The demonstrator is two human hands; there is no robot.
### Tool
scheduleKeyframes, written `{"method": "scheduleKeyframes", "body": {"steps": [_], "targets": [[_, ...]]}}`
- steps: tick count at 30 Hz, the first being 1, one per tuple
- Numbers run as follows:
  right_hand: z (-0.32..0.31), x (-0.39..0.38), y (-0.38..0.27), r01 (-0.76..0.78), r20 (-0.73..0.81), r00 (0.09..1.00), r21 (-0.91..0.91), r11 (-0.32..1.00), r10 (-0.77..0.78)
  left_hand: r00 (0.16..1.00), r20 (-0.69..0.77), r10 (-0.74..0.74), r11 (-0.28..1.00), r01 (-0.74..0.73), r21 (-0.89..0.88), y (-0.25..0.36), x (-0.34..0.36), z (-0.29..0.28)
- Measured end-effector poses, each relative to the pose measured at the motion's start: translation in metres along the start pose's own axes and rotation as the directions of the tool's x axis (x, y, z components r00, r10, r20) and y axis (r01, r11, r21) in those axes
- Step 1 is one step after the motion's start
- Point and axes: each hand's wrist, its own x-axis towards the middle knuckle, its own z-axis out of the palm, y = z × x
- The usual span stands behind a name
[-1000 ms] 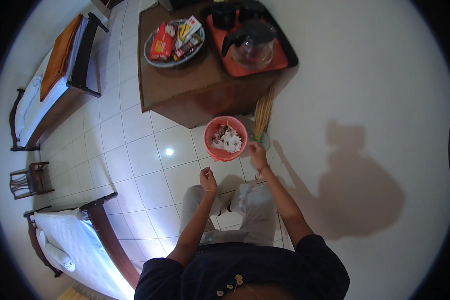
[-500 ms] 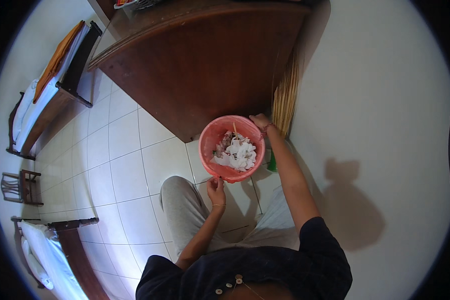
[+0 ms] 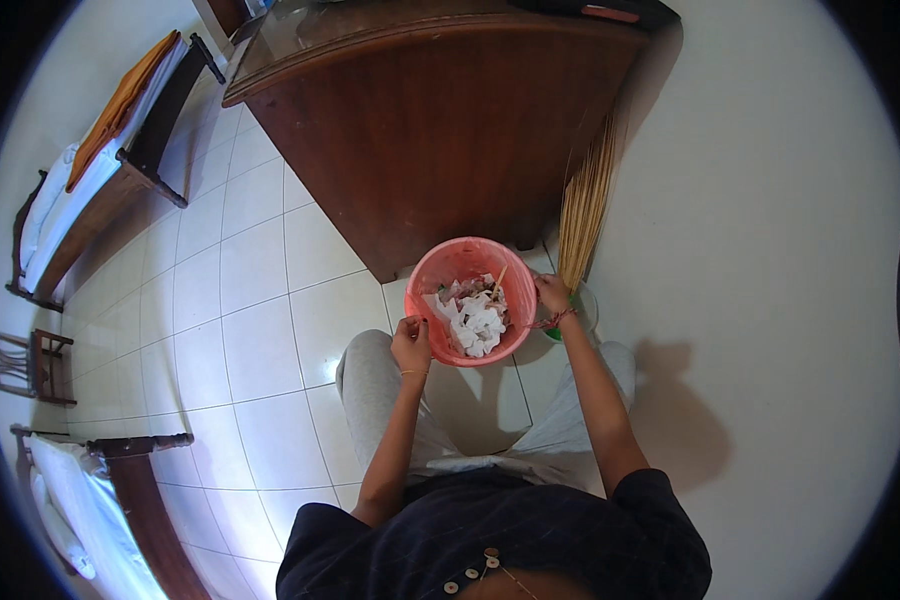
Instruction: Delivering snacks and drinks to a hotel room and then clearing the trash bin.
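Note:
A round red plastic bin (image 3: 456, 254) with a pink liner holds crumpled white paper (image 3: 478, 326), other rubbish and a thin stick. My left hand (image 3: 411, 342) pinches the left side of the bin's rim or liner, fingertips together. My right hand (image 3: 553, 293) has its fingers closed over the right side of the rim. Just beyond the right hand, a straw broom (image 3: 584, 215) leans in the corner, with a green object (image 3: 553, 333) partly hidden at its foot. My knees are bent either side, below the bin.
A brown wooden cabinet (image 3: 435, 140) stands behind the bin, against a white wall (image 3: 770, 180) on the right. Two wooden beds (image 3: 103, 200) (image 3: 140, 500) and a chair (image 3: 40, 365) line the left. The tiled floor (image 3: 255, 350) runs between.
I am crouched closer to the bin. Both hands have come onto it. Since half a second ago the bin has turned and shifted slightly right, and my left hand has moved up its left side.

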Motion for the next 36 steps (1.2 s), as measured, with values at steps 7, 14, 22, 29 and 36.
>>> {"method": "scheduleKeyframes", "body": {"steps": [7,14,22,29,36], "targets": [[0.01,-0.011,-0.003,0.1,-0.209,0.971,-0.097,0.99,-0.119,0.983,-0.175,0.047,0.986,-0.018,0.165,-0.006,0.021,-0.007],[0.004,0.041,0.0,-0.411,0.112,0.908,0.428,0.805,0.404,0.987,0.05,-0.153,0.986,0.148,0.082,-0.026,0.063,0.0],[0.004,0.022,-0.041,-0.339,0.061,0.934,0.462,0.819,0.352,0.977,0.055,0.205,0.937,-0.212,0.279,0.004,0.072,-0.002],[0.026,-0.024,-0.086,0.225,-0.281,0.821,-0.64,0.734,-0.497,0.907,0.07,0.415,0.902,-0.42,0.101,0.025,0.05,0.013],[0.05,-0.04,-0.099,0.366,-0.315,0.672,-0.645,0.67,-0.67,0.838,0.251,0.484,0.875,-0.472,-0.11,0.047,0.021,0.029]]}}
